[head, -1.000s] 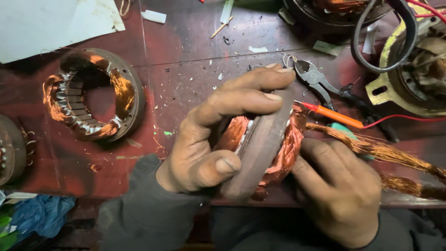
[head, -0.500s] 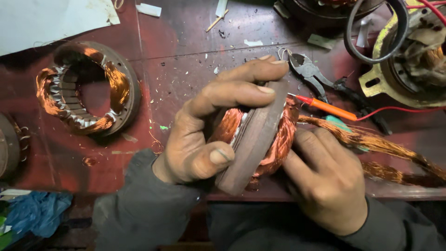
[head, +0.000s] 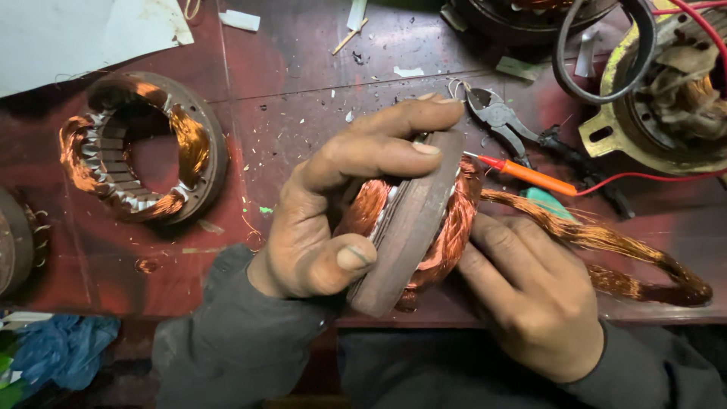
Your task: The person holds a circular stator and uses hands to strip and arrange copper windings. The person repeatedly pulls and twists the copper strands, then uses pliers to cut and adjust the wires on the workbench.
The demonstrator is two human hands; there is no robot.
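My left hand (head: 333,204) grips a round motor stator (head: 413,220) on edge over the near side of the dark red workbench (head: 303,83), fingers across its top and thumb on its rusty brown rim. Copper windings bulge from both faces. My right hand (head: 530,291) presses against the stator's right face, fingers on the copper coil. A loose bundle of copper wire (head: 621,250) trails from the stator to the right along the bench.
A second stator with copper windings (head: 144,148) lies flat at the left. Pliers (head: 503,121) and an orange-handled probe with a red lead (head: 538,178) lie behind the hands. A motor housing (head: 666,98) is at the back right. White paper (head: 76,30) is at the back left.
The view has shifted slightly; both hands keep their hold on the stator with almost no movement.
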